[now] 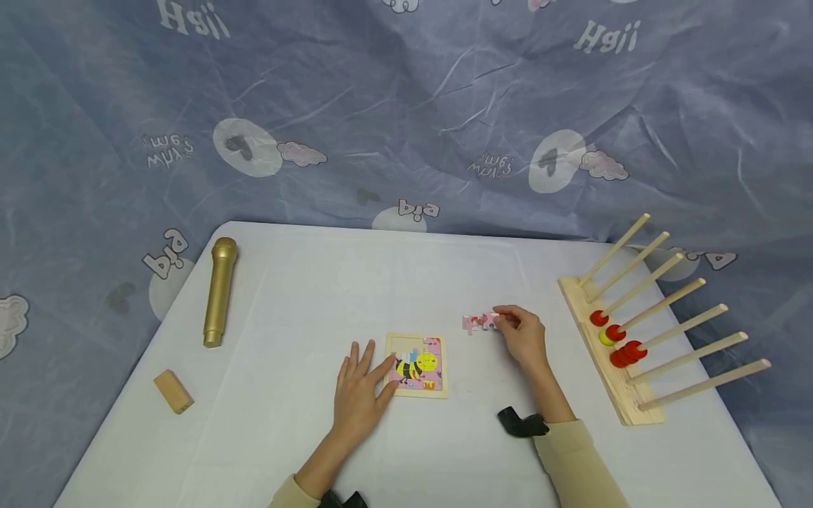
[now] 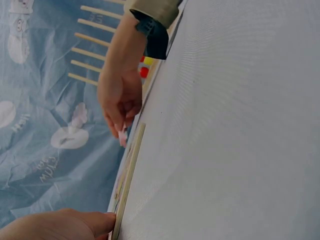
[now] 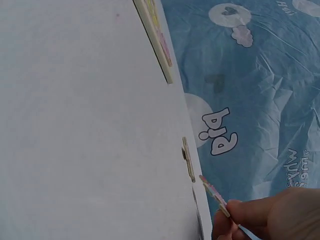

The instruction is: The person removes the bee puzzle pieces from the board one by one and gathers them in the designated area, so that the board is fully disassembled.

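Lying flat near the middle of the white table (image 1: 305, 282), the bee puzzle (image 1: 417, 370) shows a yellow-and-black bee on a pink ground, set in a pale wooden frame (image 1: 416, 396). Bare wood shows in its upper left part, where the picture is not filled in.

The left hand (image 1: 360, 396) lies at the frame's left side, fingers straight and spread, index finger and thumb reaching onto the edge; in the left wrist view the thumb touches the frame's rim.

To the right of the frame and a little farther back, the right hand (image 1: 522, 337) pinches a pink puzzle piece (image 3: 215, 194) between thumb and fingers, one end tilted up in the right wrist view. Just beside it, a loose piece (image 1: 469, 323) lies on the table.

Both arms wear beige sleeves (image 1: 574, 455), and a black strap (image 1: 522, 424) sits at the right wrist.

Farther right stands a wooden peg rack (image 1: 648, 416) with seven slanting pegs; red rings (image 1: 627, 355) and one yellow ring (image 1: 606, 339) sit low on the middle three. Well apart on the left are a gold microphone-shaped object (image 1: 220, 293) and, nearer the person, a wooden block (image 1: 173, 391).

Behind the table hangs a creased grey-blue cloth (image 1: 381, 106) printed with clouds, hearts and lettering.
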A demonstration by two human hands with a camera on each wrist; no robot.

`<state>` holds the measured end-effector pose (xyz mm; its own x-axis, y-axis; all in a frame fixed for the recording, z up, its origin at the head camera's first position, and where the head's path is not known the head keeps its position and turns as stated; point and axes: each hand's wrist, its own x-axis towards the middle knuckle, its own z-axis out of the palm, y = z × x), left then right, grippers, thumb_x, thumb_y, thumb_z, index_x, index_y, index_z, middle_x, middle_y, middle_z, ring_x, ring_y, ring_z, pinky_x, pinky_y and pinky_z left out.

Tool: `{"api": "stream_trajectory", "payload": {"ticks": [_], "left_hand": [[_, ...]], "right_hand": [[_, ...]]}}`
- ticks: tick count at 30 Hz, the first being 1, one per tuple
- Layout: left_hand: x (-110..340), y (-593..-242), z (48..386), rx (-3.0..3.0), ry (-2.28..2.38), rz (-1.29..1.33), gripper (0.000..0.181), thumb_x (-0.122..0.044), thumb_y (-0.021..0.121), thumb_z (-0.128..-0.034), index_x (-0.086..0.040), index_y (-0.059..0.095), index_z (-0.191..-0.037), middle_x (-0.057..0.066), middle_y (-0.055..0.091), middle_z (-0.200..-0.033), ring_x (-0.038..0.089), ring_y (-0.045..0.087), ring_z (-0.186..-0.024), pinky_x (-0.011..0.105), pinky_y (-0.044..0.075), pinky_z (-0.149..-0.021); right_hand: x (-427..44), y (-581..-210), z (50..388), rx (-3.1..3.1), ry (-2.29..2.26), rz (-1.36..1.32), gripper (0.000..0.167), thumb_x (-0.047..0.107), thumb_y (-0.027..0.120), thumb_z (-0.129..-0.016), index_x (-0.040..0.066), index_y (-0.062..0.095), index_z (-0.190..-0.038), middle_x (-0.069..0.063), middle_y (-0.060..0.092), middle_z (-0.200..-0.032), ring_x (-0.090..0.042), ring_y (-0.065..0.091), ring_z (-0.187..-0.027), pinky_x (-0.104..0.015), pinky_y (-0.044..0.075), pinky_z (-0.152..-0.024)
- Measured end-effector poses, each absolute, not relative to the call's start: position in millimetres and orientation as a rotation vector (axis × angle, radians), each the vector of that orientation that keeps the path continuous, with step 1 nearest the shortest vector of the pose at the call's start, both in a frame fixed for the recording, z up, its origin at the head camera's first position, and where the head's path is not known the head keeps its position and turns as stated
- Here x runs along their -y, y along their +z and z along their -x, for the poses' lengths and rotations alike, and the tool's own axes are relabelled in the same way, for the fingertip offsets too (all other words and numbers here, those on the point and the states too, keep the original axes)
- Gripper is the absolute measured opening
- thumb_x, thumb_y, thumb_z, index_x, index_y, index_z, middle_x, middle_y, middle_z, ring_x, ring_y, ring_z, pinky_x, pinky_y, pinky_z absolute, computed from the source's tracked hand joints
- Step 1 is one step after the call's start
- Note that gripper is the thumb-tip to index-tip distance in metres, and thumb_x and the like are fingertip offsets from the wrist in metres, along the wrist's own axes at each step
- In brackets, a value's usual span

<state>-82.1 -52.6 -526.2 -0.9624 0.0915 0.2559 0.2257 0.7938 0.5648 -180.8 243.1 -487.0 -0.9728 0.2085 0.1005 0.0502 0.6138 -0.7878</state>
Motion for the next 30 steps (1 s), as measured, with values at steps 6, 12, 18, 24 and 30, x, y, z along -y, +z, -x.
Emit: {"api": "stream_trajectory", "payload": {"ticks": [6, 12, 18, 24, 30], "left_hand": [[52, -526, 81, 2.773, -0.932, 0.247, 0.042, -0.029, 0.072, -0.0875, -0.017, 0.067, -0.128, 0.021, 0.041, -0.151, 0.044, 0.023, -0.146, 0.058, 0.019, -0.116], [53, -527, 81, 2.770, -0.918, 0.250, 0.042, -0.029, 0.072, -0.0871, -0.018, 0.067, -0.127, 0.021, 0.042, -0.151, 0.045, 0.023, -0.146, 0.058, 0.020, -0.116], [53, -527, 81, 2.771, -0.905, 0.252, 0.042, -0.030, 0.072, -0.0869, -0.018, 0.067, -0.127, 0.021, 0.042, -0.151, 0.045, 0.023, -0.146, 0.059, 0.020, -0.116], [53, -527, 82, 2.774, -0.911, 0.250, 0.043, -0.030, 0.072, -0.0870, -0.018, 0.067, -0.128, 0.020, 0.041, -0.151, 0.044, 0.023, -0.147, 0.058, 0.019, -0.116], [53, -526, 82, 2.766, -0.907, 0.251, 0.043, -0.030, 0.072, -0.0869, -0.018, 0.067, -0.127, 0.020, 0.041, -0.151, 0.045, 0.024, -0.146, 0.058, 0.020, -0.116]], "right_hand": [[-242, -495, 180, 2.639, 1.190, 0.197, 0.017, 0.006, 0.065, -0.091, 0.001, 0.073, -0.104, -0.015, 0.068, -0.084, -0.018, 0.054, -0.072, -0.019, 0.042, -0.058], [-241, -502, 180, 2.635, 1.074, 0.179, 0.016, 0.006, 0.066, -0.089, 0.001, 0.074, -0.103, -0.015, 0.065, -0.084, -0.022, 0.054, -0.074, -0.025, 0.040, -0.062], [-241, -504, 180, 2.643, 0.974, 0.130, 0.017, 0.005, 0.070, -0.087, 0.000, 0.074, -0.103, -0.015, 0.062, -0.083, -0.024, 0.054, -0.073, -0.030, 0.039, -0.063], [-237, -504, 178, 2.551, 0.994, 0.097, 0.021, 0.001, 0.070, -0.084, 0.000, 0.074, -0.105, -0.016, 0.062, -0.087, -0.021, 0.053, -0.072, -0.027, 0.039, -0.062], [-208, -499, 168, 2.480, 1.241, -0.015, 0.021, 0.000, 0.069, -0.086, 0.001, 0.074, -0.106, -0.012, 0.064, -0.090, -0.016, 0.053, -0.075, -0.010, 0.039, -0.061]]}}
